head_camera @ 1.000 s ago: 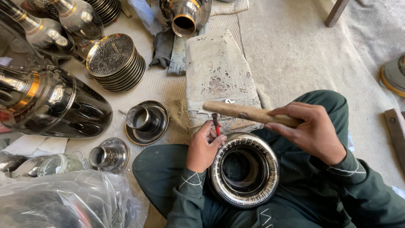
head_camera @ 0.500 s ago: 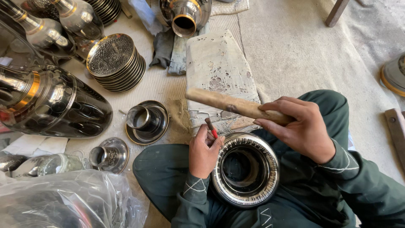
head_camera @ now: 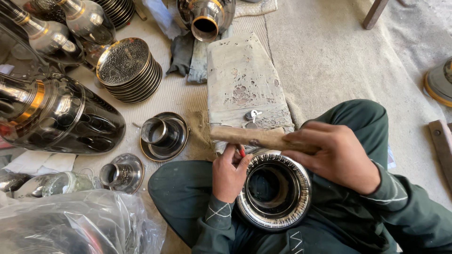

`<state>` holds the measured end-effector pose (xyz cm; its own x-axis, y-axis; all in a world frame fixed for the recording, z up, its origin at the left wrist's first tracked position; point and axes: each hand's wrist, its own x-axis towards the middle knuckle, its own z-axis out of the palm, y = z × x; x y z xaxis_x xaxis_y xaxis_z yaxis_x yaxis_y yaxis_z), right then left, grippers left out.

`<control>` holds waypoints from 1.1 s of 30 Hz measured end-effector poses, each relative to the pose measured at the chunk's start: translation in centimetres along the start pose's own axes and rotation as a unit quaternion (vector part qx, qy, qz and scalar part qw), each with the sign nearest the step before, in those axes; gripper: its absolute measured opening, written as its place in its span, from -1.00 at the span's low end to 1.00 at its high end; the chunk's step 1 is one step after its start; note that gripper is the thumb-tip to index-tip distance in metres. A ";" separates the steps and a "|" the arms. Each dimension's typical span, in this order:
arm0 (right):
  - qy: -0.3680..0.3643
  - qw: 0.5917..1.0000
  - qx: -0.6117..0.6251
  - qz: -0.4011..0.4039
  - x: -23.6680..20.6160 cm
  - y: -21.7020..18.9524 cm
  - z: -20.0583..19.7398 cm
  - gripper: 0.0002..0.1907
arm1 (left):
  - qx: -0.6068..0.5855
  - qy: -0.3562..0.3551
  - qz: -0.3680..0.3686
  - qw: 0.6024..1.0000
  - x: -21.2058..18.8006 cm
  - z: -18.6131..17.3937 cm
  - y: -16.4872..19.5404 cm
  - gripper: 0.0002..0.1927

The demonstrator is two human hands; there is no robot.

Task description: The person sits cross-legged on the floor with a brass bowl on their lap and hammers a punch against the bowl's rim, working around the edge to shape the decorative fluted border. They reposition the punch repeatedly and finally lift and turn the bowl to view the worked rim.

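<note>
Far left: large polished metal vessel [head_camera: 56, 115] lying on its side, clear plastic bag [head_camera: 70, 226] below it. Next, two small metal bases [head_camera: 164, 135] on the mat. My left hand [head_camera: 228, 174] pinches a thin red-handled tool [head_camera: 242, 151] against the rim of the shiny ribbed metal ring [head_camera: 274, 190] in my lap. My right hand [head_camera: 339, 157] is clamped round a wooden stick [head_camera: 254, 137], held across just above the ring.
</note>
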<state>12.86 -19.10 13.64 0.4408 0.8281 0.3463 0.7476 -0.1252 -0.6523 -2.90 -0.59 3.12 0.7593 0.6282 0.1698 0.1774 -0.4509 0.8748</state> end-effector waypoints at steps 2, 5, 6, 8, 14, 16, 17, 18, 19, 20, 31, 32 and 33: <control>0.061 0.997 0.013 -0.049 -0.4 0.0 0.1 -0.68 | 0.001 -0.003 -0.012 1.000 -0.1 0.0 -0.1 -0.75; 0.076 0.995 0.028 -0.049 -0.8 0.3 0.3 -0.68 | 0.010 -0.009 -0.008 1.000 -0.1 0.1 -0.3 -0.75; 0.069 0.996 0.032 -0.036 -0.9 0.5 0.4 -0.69 | 0.014 -0.012 -0.004 1.000 -0.1 0.1 -0.4 -0.76; 0.074 0.996 0.022 -0.053 -1.3 0.8 0.4 -0.66 | 0.018 -0.013 -0.004 1.000 -0.2 0.1 -0.4 -0.76; 0.107 0.992 0.038 -0.050 -2.6 1.6 1.3 -0.67 | 0.017 -0.018 0.048 0.999 -0.4 0.2 -0.4 -0.79; 0.124 0.990 0.034 -0.057 -3.1 1.8 1.7 -0.68 | 0.022 -0.022 0.066 0.997 -0.5 0.2 -0.5 -0.78; 0.161 0.984 0.031 -0.065 -3.4 1.8 1.9 -0.68 | 0.013 -0.027 0.060 0.998 -0.4 0.2 -0.6 -0.76; 0.192 0.978 0.032 -0.073 -3.7 1.9 2.1 -0.68 | 0.003 -0.029 0.048 0.998 -0.5 0.2 -0.7 -0.75; 0.155 0.985 0.042 -0.056 -3.8 2.0 2.2 -0.68 | 0.014 -0.032 0.056 0.998 -0.7 0.2 -0.8 -0.76; 0.121 0.991 0.050 -0.040 -4.0 2.1 2.3 -0.68 | 0.024 -0.034 0.066 0.997 -0.6 0.2 -0.9 -0.77; 0.114 0.990 0.050 0.062 -3.1 3.3 1.9 -0.60 | -0.142 -0.038 -0.049 0.988 -0.1 -0.9 -1.4 -0.66; 0.102 0.990 0.053 0.082 -2.7 3.3 2.0 -0.61 | -0.137 -0.044 -0.047 0.988 -0.1 -1.0 -1.3 -0.65; 0.089 0.989 0.055 0.103 -2.5 3.4 2.0 -0.61 | -0.132 -0.051 -0.046 0.989 0.0 -1.0 -1.2 -0.64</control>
<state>13.29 -20.45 9.22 0.6660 0.6809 0.3046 0.5781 -0.2132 -0.7876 -3.75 0.56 2.50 0.8089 0.5859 0.0495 0.0885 -0.2045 0.9749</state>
